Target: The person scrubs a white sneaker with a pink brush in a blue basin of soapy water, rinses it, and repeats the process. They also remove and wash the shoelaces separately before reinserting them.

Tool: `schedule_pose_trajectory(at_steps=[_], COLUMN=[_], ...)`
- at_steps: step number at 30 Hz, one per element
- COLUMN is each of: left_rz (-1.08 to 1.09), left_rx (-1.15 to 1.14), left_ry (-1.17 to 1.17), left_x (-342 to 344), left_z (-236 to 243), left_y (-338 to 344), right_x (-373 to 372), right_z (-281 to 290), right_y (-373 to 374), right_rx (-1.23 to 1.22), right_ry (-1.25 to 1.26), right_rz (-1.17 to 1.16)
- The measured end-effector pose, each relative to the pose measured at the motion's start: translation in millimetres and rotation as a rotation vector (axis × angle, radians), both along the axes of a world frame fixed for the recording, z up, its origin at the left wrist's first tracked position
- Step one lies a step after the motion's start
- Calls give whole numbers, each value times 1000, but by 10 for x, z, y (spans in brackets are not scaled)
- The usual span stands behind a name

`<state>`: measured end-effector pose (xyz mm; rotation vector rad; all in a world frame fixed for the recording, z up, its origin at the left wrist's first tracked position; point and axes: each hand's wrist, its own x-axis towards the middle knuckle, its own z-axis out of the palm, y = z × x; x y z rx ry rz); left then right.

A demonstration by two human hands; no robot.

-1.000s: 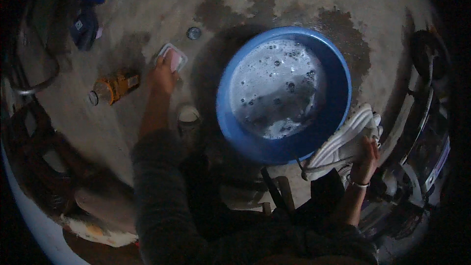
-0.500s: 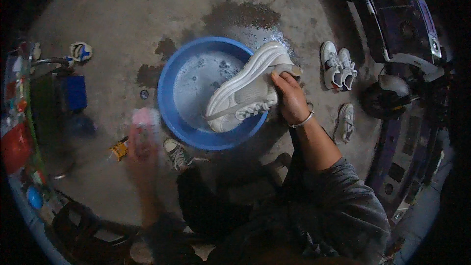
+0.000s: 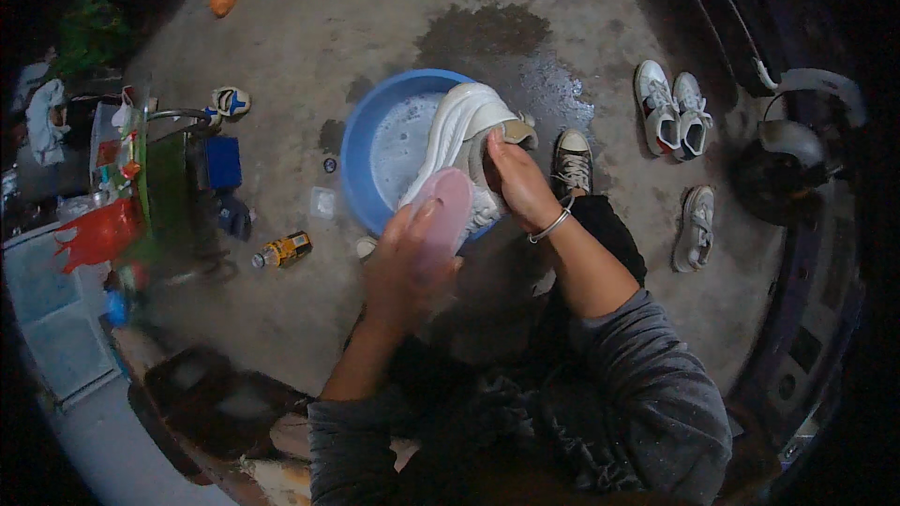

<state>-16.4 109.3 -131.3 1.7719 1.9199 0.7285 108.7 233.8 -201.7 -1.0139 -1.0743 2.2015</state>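
Over a blue basin (image 3: 361, 145) of sudsy water I hold a white sneaker (image 3: 459, 126) tilted, toe down. My right hand (image 3: 525, 183) grips it at the heel opening, thumb on the collar. My left hand (image 3: 408, 267), slightly blurred, is closed round a pink oval scrub brush (image 3: 445, 211). The brush lies in front of the sneaker's toe and laces and hides part of them; its bristle side faces away, so I cannot tell whether it touches the shoe.
A pair of white sneakers (image 3: 673, 112) and a single sneaker (image 3: 695, 229) stand on the floor at right. At left lie a yellow-labelled bottle (image 3: 282, 250) and a clear packet (image 3: 322, 203). Wet patches (image 3: 483, 30) darken the concrete beyond the basin. My shoe (image 3: 572, 161) is beside the basin.
My left hand has brought the brush from left of the basin rightward to the sneaker. The right hand still holds the sneaker, now tilted more steeply. The whole view has shifted.
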Motion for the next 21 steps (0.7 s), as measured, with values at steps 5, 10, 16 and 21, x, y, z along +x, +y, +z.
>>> schedule_pose_trajectory(at_steps=[5,10,16,21], left_rz=[17,-2,-25,69], left_rx=[-83,116,-80,-89], left_ry=[27,19,87,147], left_x=[185,259,360,346], left_z=[138,58,61,136], left_y=[262,592,113,345], right_x=[13,-120,102,-87], right_z=[115,-128,239,67], right_y=[-1,-99,166,-81], right_rx=[181,221,-230,160], right_ry=[-126,-39,-175,-117], right_rz=[-77,-261,-42,-104])
